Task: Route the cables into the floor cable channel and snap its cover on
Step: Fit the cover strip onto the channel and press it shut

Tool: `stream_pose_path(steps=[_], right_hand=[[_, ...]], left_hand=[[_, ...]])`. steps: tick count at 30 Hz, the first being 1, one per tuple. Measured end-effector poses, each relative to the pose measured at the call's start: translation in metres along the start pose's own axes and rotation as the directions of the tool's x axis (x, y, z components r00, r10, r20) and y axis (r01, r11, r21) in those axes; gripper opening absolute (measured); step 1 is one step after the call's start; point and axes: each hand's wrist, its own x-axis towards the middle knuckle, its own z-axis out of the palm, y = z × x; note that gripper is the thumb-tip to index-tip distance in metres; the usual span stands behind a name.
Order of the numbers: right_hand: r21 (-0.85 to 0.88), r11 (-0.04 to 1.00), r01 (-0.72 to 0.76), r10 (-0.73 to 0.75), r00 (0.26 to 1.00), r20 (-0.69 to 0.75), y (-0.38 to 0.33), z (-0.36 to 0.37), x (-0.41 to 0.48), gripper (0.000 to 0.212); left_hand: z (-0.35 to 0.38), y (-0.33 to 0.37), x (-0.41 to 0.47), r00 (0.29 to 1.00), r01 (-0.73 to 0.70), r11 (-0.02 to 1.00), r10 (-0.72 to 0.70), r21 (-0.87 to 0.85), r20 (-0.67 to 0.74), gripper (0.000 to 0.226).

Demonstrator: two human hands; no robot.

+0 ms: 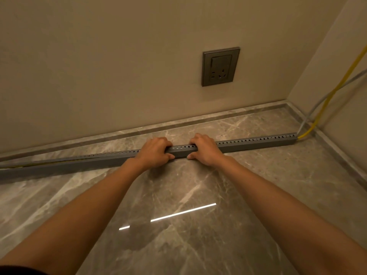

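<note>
Long grey cable channel (pixel 256 143) lies on the marble floor (pixel 178 195), running from the left edge of view to just short of the right-hand corner, near the skirting (pixel 218 116) but apart from it.

Both hands are on its middle stretch, close together with a short length of channel bare between them. Left hand (pixel 155 153): fingers curled over the far top edge, thumb on the near face, gripping the channel. Right hand (pixel 206 150): same hold, mirrored.

From the hands rightward the slotted top reads as closed. Toward the far left a thin yellow line shows along the top.

Yellow cable (pixel 306 132) leaves the right end of the channel and climbs the side wall. Grey cable (pixel 311 113) runs beside it and crosses it higher up.

Wall socket (pixel 220 66) sits on the back wall above the hands.
</note>
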Motion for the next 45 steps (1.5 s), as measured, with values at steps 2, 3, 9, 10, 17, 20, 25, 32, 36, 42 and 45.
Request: stream_pose_path(steps=[2, 3, 9, 10, 17, 20, 25, 32, 36, 42, 45], right_hand=[[-0.03, 0.999, 0.013, -0.013, 1.0, -0.006, 0.0, 0.001, 0.0, 0.037], [-0.043, 0.999, 0.02, -0.021, 1.0, -0.007, -0.001, 0.003, -0.001, 0.036], [-0.043, 0.999, 0.034, -0.036, 0.998, -0.045, -0.002, 0.003, -0.003, 0.033], [-0.041, 0.999, 0.03, -0.032, 0.999, -0.042, -0.001, 0.002, -0.002, 0.033], [-0.032, 0.999, 0.011, -0.012, 1.0, -0.028, -0.002, 0.002, -0.001, 0.035], [-0.039, 0.999, -0.003, 0.003, 1.0, -0.017, -0.005, 0.002, -0.002, 0.038], [-0.062, 0.998, 0.016, -0.013, 0.998, 0.055, -0.015, 0.005, -0.002, 0.04], [-0.041, 0.998, 0.039, -0.035, 0.993, 0.112, -0.057, 0.017, 0.009, 0.04], [-0.035, 0.999, 0.037, -0.033, 0.993, 0.11, -0.086, 0.029, 0.015, 0.041], [-0.044, 0.999, 0.013, -0.011, 0.998, 0.065, -0.112, 0.044, 0.02, 0.041], [-0.039, 0.999, -0.006, 0.007, 1.0, 0.029, -0.114, 0.048, 0.019, 0.041]], left_hand=[[0.003, 0.001, -0.002, 0.999, -0.008, 1.0, 0.009, 0.02, -0.036, 0.029], [0.004, 0.001, -0.003, 0.999, -0.008, 1.0, 0.009, 0.027, -0.049, 0.028], [0.003, 0.002, -0.003, 0.997, -0.026, 0.999, 0.027, 0.027, -0.067, 0.024], [0.003, 0.002, -0.002, 0.998, -0.024, 0.999, 0.025, 0.022, -0.063, 0.024], [0.004, 0.002, -0.004, 0.997, 0.024, 0.999, -0.028, -0.046, -0.069, 0.026], [0.007, 0.002, -0.005, 0.996, 0.049, 0.995, -0.055, -0.082, -0.076, 0.031], [0.0, -0.007, -0.013, 0.997, 0.074, 0.959, -0.079, -0.275, -0.005, 0.032], [-0.022, -0.07, -0.044, 0.982, 0.187, 0.942, -0.169, -0.279, 0.086, 0.031], [-0.024, -0.098, -0.057, 0.972, 0.234, 0.932, -0.218, -0.275, 0.089, 0.034], [-0.014, -0.099, -0.061, 0.982, 0.174, 0.964, -0.186, -0.199, -0.04, 0.034], [-0.011, -0.097, -0.063, 0.985, 0.139, 0.982, -0.15, -0.128, -0.08, 0.033]])
